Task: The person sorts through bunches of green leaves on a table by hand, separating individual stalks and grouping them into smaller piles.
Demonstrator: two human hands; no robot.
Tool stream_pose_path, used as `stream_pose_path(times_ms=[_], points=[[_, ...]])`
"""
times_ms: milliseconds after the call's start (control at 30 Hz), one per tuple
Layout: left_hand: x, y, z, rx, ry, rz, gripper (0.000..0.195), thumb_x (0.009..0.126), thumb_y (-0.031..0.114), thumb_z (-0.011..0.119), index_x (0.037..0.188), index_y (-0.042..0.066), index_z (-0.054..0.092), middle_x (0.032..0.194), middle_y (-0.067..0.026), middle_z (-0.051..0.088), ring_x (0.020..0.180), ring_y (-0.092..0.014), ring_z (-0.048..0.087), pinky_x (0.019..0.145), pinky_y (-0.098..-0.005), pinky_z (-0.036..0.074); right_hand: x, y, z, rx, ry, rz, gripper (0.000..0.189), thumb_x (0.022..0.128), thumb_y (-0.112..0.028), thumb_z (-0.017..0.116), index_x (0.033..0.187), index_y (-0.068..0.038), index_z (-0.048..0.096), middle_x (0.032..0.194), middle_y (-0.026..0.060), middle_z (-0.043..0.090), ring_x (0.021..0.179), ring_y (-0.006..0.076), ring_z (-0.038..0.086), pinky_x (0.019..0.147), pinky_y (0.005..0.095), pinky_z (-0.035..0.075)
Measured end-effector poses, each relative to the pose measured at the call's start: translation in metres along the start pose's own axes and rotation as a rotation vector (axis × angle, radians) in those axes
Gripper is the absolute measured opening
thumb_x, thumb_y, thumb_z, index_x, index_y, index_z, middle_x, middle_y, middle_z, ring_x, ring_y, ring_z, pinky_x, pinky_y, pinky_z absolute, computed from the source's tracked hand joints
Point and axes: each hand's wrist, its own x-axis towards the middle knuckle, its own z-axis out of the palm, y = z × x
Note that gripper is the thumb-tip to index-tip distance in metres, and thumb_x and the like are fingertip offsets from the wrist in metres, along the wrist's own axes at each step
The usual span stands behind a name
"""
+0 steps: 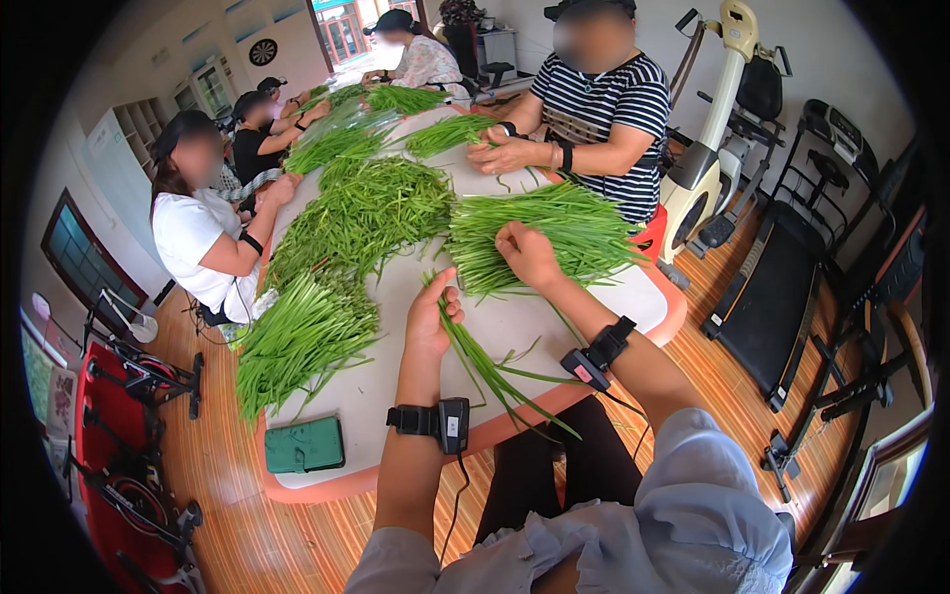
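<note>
My left hand [434, 312] holds a small bunch of long green leafy stalks [482, 360], which look like garlic chives; their tips hang down over the near table edge. My right hand [527, 252] rests over the large pile of the same stalks [571, 223] at the right, its fingers curled; whether a stalk is between them cannot be told. A heap of looser, tangled greens [371, 200] lies left of that pile. At the near left is another pile of aligned stalks [304, 334].
A green wallet-like case [305, 445] lies at the near left corner of the table [475, 438]. Across the right pile sits a person in a striped shirt [601, 111]; several people sit farther along. Exercise machines, including a treadmill [764, 297], stand at the right.
</note>
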Motion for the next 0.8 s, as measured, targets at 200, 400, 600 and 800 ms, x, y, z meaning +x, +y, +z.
stream_pose_path(times_ms=[200, 400, 600, 800], points=[[-0.003, 0.000, 0.007, 0.063, -0.036, 0.043, 0.022, 0.085, 0.024, 0.055, 0.101, 0.009, 0.053, 0.061, 0.0045, 0.037, 0.050, -0.007, 0.033, 0.046, -0.0215, 0.028, -0.029, -0.038, 0.002, 0.187, -0.180, 0.030, 0.011, 0.078, -0.014, 0.055, 0.082, -0.004, 0.055, 0.068, 0.0144, 0.059, 0.061, 0.0293, 0.057, 0.057, 0.0356, 0.045], [0.003, -0.002, -0.003, 0.033, -0.087, 0.086, 0.020, 0.085, 0.024, 0.054, 0.099, 0.009, 0.054, 0.063, 0.0043, 0.038, 0.052, -0.007, 0.035, 0.047, -0.0224, 0.030, -0.039, -0.051, 0.003, 0.181, -0.237, 0.070, 0.012, 0.077, -0.015, 0.055, 0.082, -0.004, 0.057, 0.069, 0.0137, 0.059, 0.061, 0.0289, 0.058, 0.058, 0.0353, 0.045], [0.008, -0.005, -0.001, 0.013, 0.084, 0.147, 0.020, 0.086, 0.024, 0.053, 0.098, 0.008, 0.052, 0.069, 0.0007, 0.048, 0.062, -0.012, 0.050, 0.059, -0.0276, 0.044, -0.046, -0.033, -0.019, 0.051, -0.427, -0.035, 0.017, 0.076, -0.019, 0.055, 0.080, -0.004, 0.062, 0.071, 0.0131, 0.060, 0.064, 0.0300, 0.057, 0.059, 0.0359, 0.045], [0.010, -0.001, -0.012, -0.191, 0.122, 0.093, 0.012, 0.087, 0.022, 0.051, 0.094, 0.012, 0.051, 0.065, 0.0005, 0.045, 0.062, -0.012, 0.047, 0.059, -0.0257, 0.041, -0.057, -0.023, -0.060, 0.200, -0.702, 0.155, 0.022, 0.079, -0.025, 0.055, 0.079, -0.005, 0.062, 0.066, 0.0070, 0.060, 0.060, 0.0165, 0.057, 0.055, 0.0289, 0.044]])
